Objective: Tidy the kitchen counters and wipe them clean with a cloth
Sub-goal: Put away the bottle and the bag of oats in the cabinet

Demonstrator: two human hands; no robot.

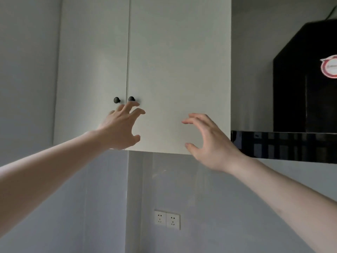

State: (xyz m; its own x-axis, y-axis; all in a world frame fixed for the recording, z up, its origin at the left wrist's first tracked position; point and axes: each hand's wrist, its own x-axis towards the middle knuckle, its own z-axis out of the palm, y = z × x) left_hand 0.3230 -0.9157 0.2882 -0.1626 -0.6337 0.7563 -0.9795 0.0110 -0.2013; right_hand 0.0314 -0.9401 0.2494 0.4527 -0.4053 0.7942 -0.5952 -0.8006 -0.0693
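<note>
My left hand (121, 127) is raised before the right cabinet door (179, 70), fingers spread and bent, holding nothing. Its fingertips (134, 105) sit just below the right knob (131, 99), at 12 o'clock from the palm; I cannot tell whether they touch it. My right hand (209, 141) is raised at 3 o'clock of the left, fingers apart and loosely curved, thumb out, empty, in front of the same door's lower corner. The left knob (116, 100) sits on the left cabinet door (93, 70), just beside the seam. Both doors are closed. At 6 o'clock, two wall sockets (167, 218) are set in the grey wall. At 3 o'clock stands a black range hood (299, 106), bearing a round sticker (329, 68). No counter or cloth is in view.
</note>
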